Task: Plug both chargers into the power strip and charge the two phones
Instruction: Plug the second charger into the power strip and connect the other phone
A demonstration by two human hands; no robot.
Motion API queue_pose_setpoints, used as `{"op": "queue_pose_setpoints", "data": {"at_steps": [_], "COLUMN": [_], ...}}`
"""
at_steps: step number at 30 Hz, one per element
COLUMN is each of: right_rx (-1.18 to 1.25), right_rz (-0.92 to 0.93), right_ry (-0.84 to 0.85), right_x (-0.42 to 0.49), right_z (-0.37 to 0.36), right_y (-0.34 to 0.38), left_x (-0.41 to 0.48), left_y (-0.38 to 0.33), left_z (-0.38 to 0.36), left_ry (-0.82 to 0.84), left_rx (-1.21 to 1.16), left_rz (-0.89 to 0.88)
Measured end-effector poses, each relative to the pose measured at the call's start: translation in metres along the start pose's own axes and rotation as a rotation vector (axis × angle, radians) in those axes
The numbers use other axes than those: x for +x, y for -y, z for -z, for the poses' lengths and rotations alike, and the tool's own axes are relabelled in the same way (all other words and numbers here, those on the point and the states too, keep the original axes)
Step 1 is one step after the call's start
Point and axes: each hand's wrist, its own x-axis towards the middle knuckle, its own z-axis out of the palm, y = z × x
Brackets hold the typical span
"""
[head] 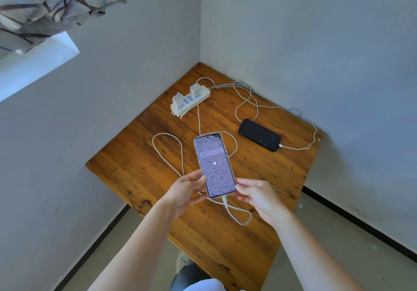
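A white power strip (190, 100) lies at the far corner of the wooden table (140, 168), its red light on. Two white chargers stand plugged into it, one (178, 98) near its left end and one (195, 89) near its right end. A phone in a clear case (214, 164) is lit and shows a lightning symbol; a white cable (234, 216) is plugged into its bottom. My left hand (186, 191) and my right hand (255, 194) hold its lower end. A black phone (259, 134) lies screen-up to the right with a second white cable (300, 148) plugged in.
Grey walls close in the table on the left and at the back. Cable loops lie over the left and far right of the tabletop. A patterned curtain (45, 6) hangs at the top left above a bright window ledge (33, 69). My knee and shoe show below the near edge.
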Motion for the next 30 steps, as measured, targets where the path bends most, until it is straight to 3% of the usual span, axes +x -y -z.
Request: {"op": "queue_pose_setpoints", "data": {"at_steps": [12,30], "right_rx": [0.008,-0.136], "right_rz": [-0.031,-0.184], "right_ry": [0.006,0.012], "right_x": [0.012,0.058], "right_z": [0.004,0.017], "right_y": [-0.009,-0.039], "left_x": [0.009,0.055], "left_y": [0.008,0.039], "left_z": [0.000,-0.007], "left_ry": [-0.064,-0.332], "left_rx": [-0.025,-0.024], "left_rz": [0.003,0.144]}}
